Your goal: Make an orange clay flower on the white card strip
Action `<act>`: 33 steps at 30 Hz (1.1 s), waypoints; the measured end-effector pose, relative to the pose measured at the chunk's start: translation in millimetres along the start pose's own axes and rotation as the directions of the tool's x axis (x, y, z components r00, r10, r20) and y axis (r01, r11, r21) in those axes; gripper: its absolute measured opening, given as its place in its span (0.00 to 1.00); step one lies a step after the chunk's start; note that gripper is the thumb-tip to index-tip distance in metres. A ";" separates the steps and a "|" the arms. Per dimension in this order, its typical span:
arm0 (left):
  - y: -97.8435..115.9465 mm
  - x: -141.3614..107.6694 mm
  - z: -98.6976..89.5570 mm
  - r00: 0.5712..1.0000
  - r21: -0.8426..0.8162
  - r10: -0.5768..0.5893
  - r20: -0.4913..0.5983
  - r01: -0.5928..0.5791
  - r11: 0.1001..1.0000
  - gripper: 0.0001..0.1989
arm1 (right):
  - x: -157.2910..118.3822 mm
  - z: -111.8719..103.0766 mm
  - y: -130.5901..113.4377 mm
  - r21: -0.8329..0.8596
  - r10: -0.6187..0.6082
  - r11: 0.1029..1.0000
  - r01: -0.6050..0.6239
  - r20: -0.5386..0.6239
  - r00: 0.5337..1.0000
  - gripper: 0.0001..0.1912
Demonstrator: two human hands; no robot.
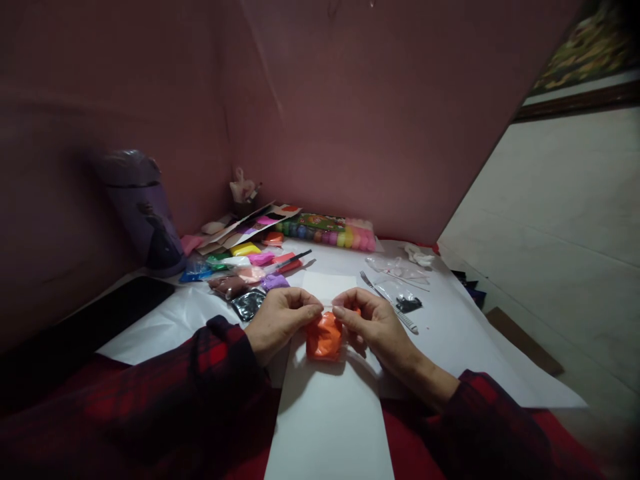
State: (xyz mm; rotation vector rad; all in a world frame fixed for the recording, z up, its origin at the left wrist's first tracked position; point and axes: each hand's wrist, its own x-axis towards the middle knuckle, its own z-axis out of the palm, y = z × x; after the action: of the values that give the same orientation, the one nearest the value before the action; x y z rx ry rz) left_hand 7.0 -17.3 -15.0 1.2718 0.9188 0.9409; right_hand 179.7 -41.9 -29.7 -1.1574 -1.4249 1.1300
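Both hands meet at the top edge of a small clear packet of orange modelling clay [324,339], which hangs over a long white paper strip [330,420]. My left hand [283,317] pinches the packet's upper edge between thumb and forefinger. On the other side my right hand [373,323] pinches the same edge, close to the left fingertips. A bit of orange also shows behind the right fingers. Whether the packet's top is torn cannot be made out.
Several coloured clay packets [245,249] lie at the left, with a dark-handled tool [290,261] across them. A fork [387,300] and clear plastic wrappers [400,273] lie at right. Behind stand a purple tumbler [145,213] and a pack of coloured clay [330,233].
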 end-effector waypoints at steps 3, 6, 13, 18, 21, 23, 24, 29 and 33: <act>0.9 -0.6 1.1 1.000 0.015 0.001 0.005 -0.002 1.000 0.12 | -0.8 1.9 -0.7 -0.027 -0.011 1.000 0.011 0.001 1.000 0.12; 2.0 -1.4 2.3 1.000 0.038 0.005 0.023 -0.006 0.999 0.11 | -2.0 3.5 -1.9 -0.054 -0.021 0.998 0.021 -0.006 1.000 0.11; 1.6 -1.9 2.9 0.998 0.074 0.047 0.040 -0.049 0.996 0.10 | -2.6 2.7 -0.2 -0.013 -0.008 1.000 0.008 0.011 1.000 0.09; -2.5 -0.2 0.5 0.999 0.009 0.000 0.048 0.000 1.000 0.14 | -0.8 1.7 -1.7 -0.040 -0.026 0.999 0.025 -0.019 0.999 0.09; -3.4 0.4 -0.5 0.997 0.009 0.009 0.070 -0.010 1.000 0.15 | -0.5 2.5 -1.4 -0.028 0.003 1.000 -0.002 0.017 1.000 0.11; -3.4 0.3 -0.3 0.999 0.021 0.014 0.052 -0.016 1.000 0.14 | -0.7 3.0 -0.6 -0.004 0.024 1.000 -0.024 0.033 0.999 0.12; -3.3 0.2 -0.1 0.999 0.024 0.015 0.039 -0.016 1.000 0.13 | -0.9 3.0 -0.3 0.004 0.029 1.000 -0.029 0.033 0.999 0.12; -2.6 -0.1 0.4 0.999 0.008 0.011 0.039 -0.011 1.000 0.12 | -1.4 1.6 -1.3 -0.016 0.020 1.000 -0.020 0.001 1.000 0.11; 0.5 -0.6 -0.8 0.999 -0.071 0.034 0.027 -0.032 0.997 0.13 | 0.7 -0.9 -1.5 0.003 -0.027 1.000 0.027 -0.069 0.997 0.12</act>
State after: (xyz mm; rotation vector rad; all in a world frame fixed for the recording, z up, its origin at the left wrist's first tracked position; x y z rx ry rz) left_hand 6.0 -17.5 -14.6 1.2404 0.8376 0.9708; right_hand 180.4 -41.2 -28.0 -1.1605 -1.3810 1.0635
